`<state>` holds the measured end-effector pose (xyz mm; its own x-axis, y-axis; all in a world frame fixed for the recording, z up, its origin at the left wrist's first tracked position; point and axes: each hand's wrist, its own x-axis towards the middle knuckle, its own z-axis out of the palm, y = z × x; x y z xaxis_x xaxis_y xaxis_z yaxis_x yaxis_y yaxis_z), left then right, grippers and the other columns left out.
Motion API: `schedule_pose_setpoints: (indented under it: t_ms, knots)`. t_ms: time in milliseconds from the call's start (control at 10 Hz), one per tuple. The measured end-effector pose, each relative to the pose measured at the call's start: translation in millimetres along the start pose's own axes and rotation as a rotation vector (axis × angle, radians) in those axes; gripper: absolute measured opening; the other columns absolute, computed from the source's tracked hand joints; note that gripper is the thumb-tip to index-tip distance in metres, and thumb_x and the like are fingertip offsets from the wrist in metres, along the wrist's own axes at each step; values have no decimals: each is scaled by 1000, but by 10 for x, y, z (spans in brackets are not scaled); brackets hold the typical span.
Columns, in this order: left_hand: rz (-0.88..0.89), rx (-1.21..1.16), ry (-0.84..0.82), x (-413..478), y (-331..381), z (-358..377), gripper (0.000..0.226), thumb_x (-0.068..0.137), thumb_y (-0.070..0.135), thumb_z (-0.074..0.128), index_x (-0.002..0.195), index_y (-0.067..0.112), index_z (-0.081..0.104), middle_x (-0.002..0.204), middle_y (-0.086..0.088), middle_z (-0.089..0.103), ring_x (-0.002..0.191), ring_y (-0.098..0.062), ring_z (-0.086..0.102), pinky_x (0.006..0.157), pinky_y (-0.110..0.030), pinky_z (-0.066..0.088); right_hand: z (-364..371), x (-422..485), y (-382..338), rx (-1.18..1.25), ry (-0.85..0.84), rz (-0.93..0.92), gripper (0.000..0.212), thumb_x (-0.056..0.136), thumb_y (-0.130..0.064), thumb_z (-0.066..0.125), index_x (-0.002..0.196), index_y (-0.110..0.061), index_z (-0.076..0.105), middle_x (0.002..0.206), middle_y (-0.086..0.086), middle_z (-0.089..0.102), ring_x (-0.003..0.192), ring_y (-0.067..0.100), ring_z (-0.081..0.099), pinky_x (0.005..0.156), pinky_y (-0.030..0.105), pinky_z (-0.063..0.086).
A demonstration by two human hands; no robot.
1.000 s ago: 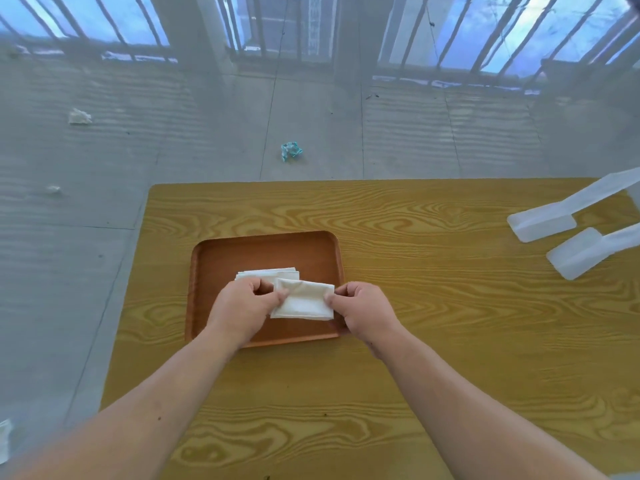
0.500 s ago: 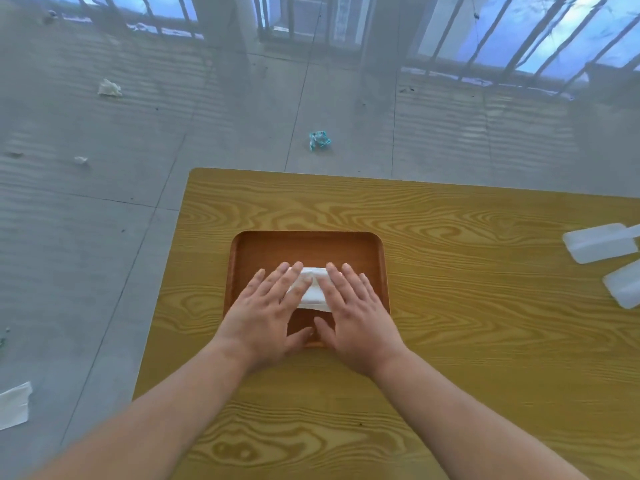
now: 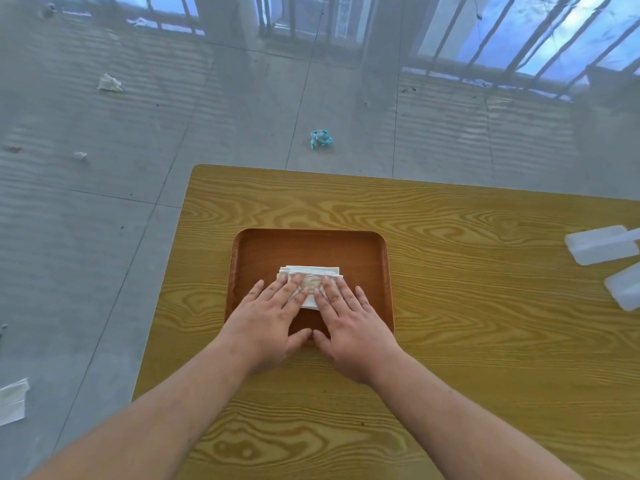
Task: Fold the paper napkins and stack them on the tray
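A brown wooden tray (image 3: 308, 244) lies on the yellow wood-grain table (image 3: 450, 323). In its near half sits a small stack of folded white paper napkins (image 3: 311, 274). My left hand (image 3: 268, 317) lies flat, palm down, with its fingers spread over the stack's left part. My right hand (image 3: 349, 320) lies flat beside it, its fingers covering the stack's right part. Both thumbs nearly touch at the tray's near rim. Neither hand grips anything. The near half of the stack is hidden under my fingers.
Two translucent white plastic pieces (image 3: 601, 249) lie at the table's right edge. On the grey floor beyond the table are a crumpled teal scrap (image 3: 321, 139), bits of white paper (image 3: 110, 83) and a white sheet (image 3: 13, 401) at the left. Railings run along the far side.
A second ago both hands pinched a folded napkin above the tray. It now lies on the stack and both hands rest flat on it. The view has shifted left and closer.
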<state>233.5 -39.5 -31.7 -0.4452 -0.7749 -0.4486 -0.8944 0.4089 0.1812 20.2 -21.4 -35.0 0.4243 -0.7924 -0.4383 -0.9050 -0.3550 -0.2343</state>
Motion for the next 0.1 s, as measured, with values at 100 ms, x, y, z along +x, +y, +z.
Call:
schedule_pose_setpoints:
  t_ms: [100]
  knots:
    - [-7,-13,26,-28,43,-137,90,91,79,0,167,31,0,176,5,-9,161,-12,-14,132,-45,-5,-80,-30,-2,14,58,-4,70,105,-62,9,161,-27,-16,174,1,-17,157,20,-29,130,49,-10]
